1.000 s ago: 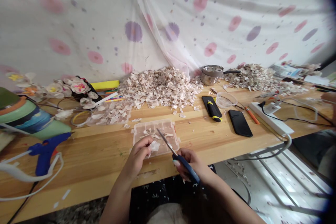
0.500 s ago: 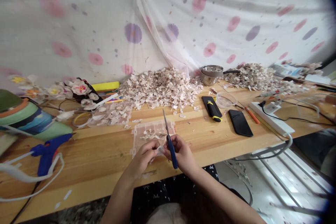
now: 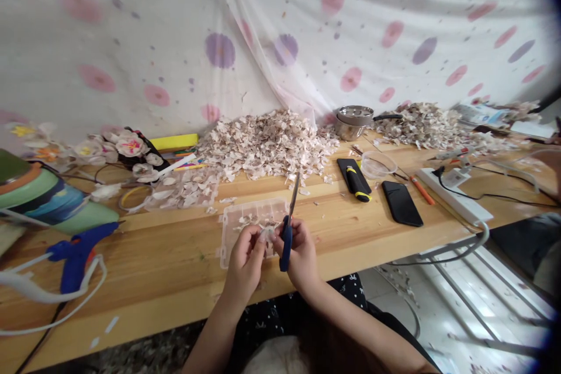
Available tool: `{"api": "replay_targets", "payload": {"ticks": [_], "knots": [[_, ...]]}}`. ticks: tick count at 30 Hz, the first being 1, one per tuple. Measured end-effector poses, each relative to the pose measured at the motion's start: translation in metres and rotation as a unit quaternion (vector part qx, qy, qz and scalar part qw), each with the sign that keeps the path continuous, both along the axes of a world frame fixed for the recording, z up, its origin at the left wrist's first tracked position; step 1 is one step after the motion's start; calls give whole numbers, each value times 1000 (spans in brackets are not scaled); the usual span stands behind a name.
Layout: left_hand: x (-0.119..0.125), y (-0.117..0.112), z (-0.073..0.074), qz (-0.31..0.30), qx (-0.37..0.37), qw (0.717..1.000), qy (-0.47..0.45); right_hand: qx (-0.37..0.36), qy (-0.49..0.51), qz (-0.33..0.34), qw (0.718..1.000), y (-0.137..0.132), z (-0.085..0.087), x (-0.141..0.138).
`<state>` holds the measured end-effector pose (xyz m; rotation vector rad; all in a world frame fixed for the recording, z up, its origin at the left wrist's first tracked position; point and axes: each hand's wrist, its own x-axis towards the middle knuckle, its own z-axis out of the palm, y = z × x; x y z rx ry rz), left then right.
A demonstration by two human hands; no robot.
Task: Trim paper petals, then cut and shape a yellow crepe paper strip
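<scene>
My left hand (image 3: pixel 246 258) and my right hand (image 3: pixel 299 251) meet over the near edge of a clear plastic box (image 3: pixel 232 228) on the wooden table (image 3: pixel 166 245). Both pinch a small pale petal piece (image 3: pixel 265 235) between their fingertips. My right hand also grips blue-handled scissors (image 3: pixel 287 228), whose blades point up and away, closed. The box holds a few pale petal scraps.
A big heap of pale petals (image 3: pixel 267 143) lies behind the box, a second heap (image 3: pixel 421 124) at the right. A blue glue gun (image 3: pixel 74 251) lies at left near paper flowers (image 3: pixel 127 146). A black phone (image 3: pixel 402 203), black case (image 3: pixel 354 178), steel pot (image 3: pixel 353 121), power strip (image 3: pixel 456 203).
My right hand swung in from the right to meet my left hand, and the scissors turned from pointing left-up to nearly upright. Both hands rose slightly over the box.
</scene>
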<state>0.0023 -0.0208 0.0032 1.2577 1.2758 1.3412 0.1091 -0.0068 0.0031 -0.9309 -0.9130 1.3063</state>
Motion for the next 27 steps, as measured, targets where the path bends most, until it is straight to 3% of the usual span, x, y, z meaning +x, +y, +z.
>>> {"api": "replay_targets", "payload": {"ticks": [7,16,27], "knots": [[-17,0,10,-28,13,999,16,-25,24,16,999,6,0,4],[-27,2,2,-79,-4,997,16,-50,19,64,996,7,9,5],[-18,0,2,-77,-24,997,-5,10,-19,-7,1000,7,0,-1]]}}
